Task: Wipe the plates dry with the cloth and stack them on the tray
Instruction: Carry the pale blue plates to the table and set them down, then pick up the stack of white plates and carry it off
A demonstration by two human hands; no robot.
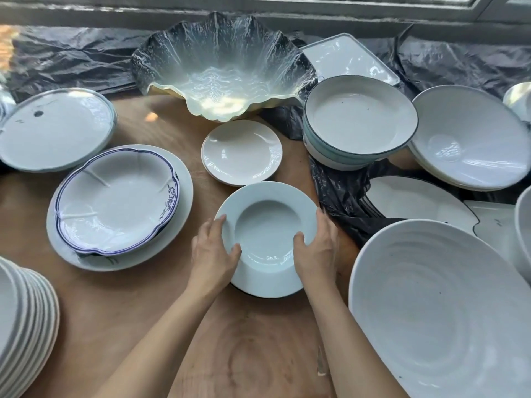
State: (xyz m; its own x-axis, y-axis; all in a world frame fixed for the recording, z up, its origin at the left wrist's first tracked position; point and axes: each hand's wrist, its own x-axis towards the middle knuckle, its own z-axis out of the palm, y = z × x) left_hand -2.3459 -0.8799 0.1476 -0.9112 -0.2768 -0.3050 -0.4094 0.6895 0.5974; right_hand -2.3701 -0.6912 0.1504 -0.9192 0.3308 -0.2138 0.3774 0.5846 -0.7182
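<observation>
Your left hand [214, 254] and right hand [314, 249] each pinch the wide rim of the deep white plate [268, 239], near centre on the wooden surface [253, 354]. It looks stiff, glossy, likely slippery and breakable; keep thumbs over opposite rim edges.

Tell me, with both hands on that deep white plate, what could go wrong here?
The plate is held only at its rim by the left hand and right hand; if still wet, it might slip. The small plates sit just beyond, so a careless lift could knock them. No cloth is in view, so drying may get skipped.
</observation>
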